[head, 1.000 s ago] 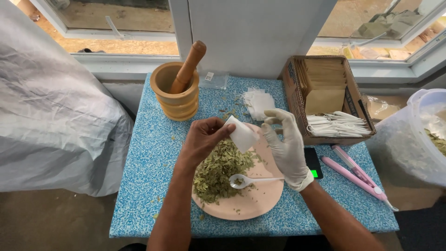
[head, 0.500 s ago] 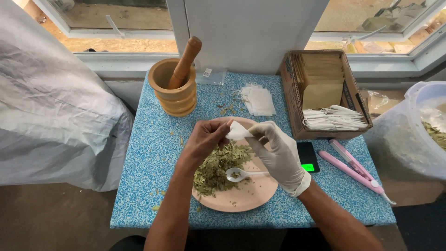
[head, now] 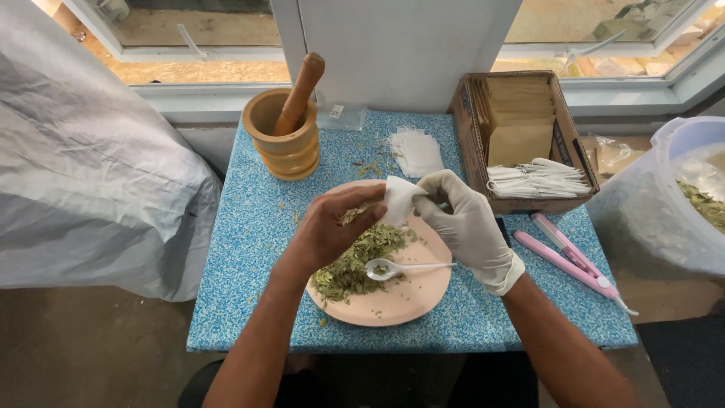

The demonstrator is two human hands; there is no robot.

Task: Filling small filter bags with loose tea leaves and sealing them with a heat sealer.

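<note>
Head view: your bare left hand (head: 328,230) and gloved right hand (head: 464,223) both pinch the small white filter bag (head: 396,200) above the pink plate (head: 404,302) of dried leaves (head: 355,261). Tilt it, and leaf could spill onto the tabletop (head: 242,227).

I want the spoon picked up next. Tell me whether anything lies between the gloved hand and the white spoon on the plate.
Nothing visible does. The right hand hovers just above the spoon, whose handle lies bare on the pink plate. That hand and the left hand both pinch the white sachet.
</note>
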